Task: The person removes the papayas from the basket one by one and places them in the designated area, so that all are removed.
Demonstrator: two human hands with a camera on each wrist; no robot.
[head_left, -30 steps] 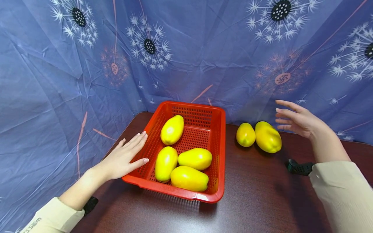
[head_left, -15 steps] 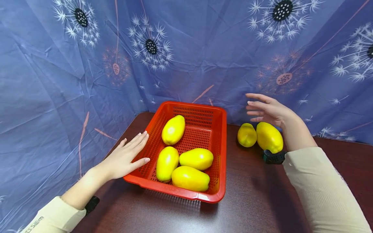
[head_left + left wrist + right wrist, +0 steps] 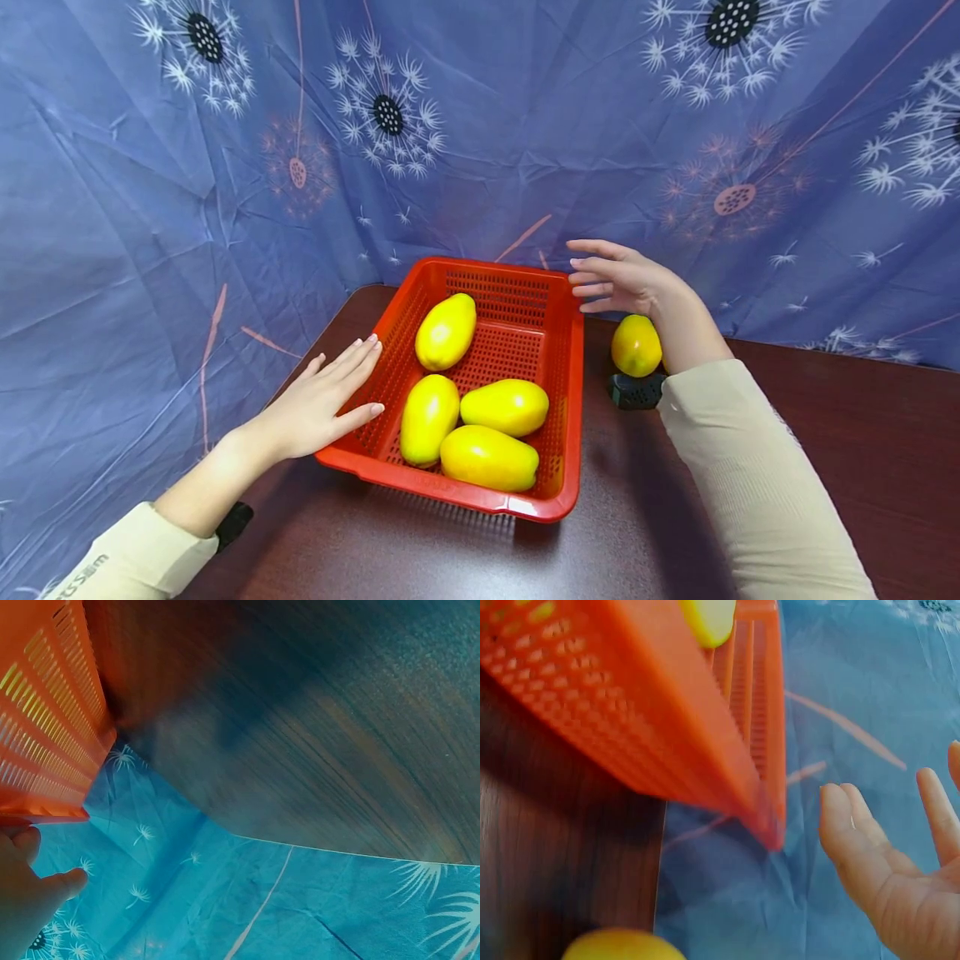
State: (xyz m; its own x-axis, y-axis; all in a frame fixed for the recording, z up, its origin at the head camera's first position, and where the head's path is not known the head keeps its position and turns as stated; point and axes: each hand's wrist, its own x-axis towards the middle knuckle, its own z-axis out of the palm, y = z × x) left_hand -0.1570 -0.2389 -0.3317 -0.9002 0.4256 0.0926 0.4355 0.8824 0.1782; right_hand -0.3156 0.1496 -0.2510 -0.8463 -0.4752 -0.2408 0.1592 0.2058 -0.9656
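Observation:
A red slotted plastic basket [image 3: 576,400] holds several yellow, oblong, papaya-like fruits; one lies at the back [image 3: 446,332], the others grouped toward the front. My left hand [image 3: 322,408] rests with straight, spread fingers over the basket's left rim. In the left wrist view, the thumb side of that hand [image 3: 34,892] is right at the rim. My right hand [image 3: 618,279] holds nothing, its fingers loosely extended near the basket's back right corner. A yellow fruit [image 3: 636,346] lies on the table below it, and a second one there is almost wholly hidden behind the forearm.
The dark brown wooden table [image 3: 615,533] carries the basket. Behind and to the left hangs a blue cloth [image 3: 480,125] with dandelion prints. A black wrist device [image 3: 637,390] sits below the right wrist.
My right hand has moved left, from beyond the two fruits on the table to the basket's back right corner. The left hand, basket and fruits have stayed put.

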